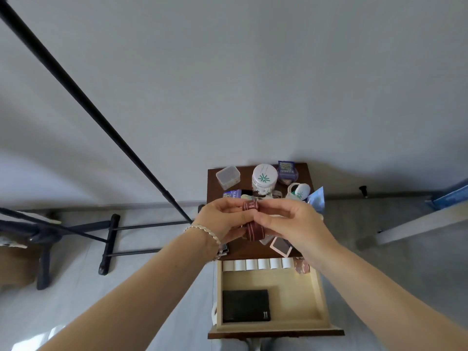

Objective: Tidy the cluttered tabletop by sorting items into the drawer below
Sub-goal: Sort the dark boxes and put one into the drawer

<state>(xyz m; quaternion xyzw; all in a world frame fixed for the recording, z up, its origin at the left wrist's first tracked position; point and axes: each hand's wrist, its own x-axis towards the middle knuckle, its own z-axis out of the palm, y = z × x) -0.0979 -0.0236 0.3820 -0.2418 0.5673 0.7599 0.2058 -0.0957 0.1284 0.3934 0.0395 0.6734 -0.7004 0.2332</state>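
Currently | left grip (222, 222) and right grip (287, 224) both pinch a dark red striped cloth (254, 231) held above the table (212, 188) | risk: loose end could slip and unroll if a pinch eases | open drawer (319, 295) holds row of white rolls (257, 264) at back, black case (245, 305) in front

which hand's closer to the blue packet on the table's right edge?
Right. The right hand sits just left of the blue packet in the view, nearly overlapping it; the left hand is farther left, beyond the maroon striped cloth both hands pinch.
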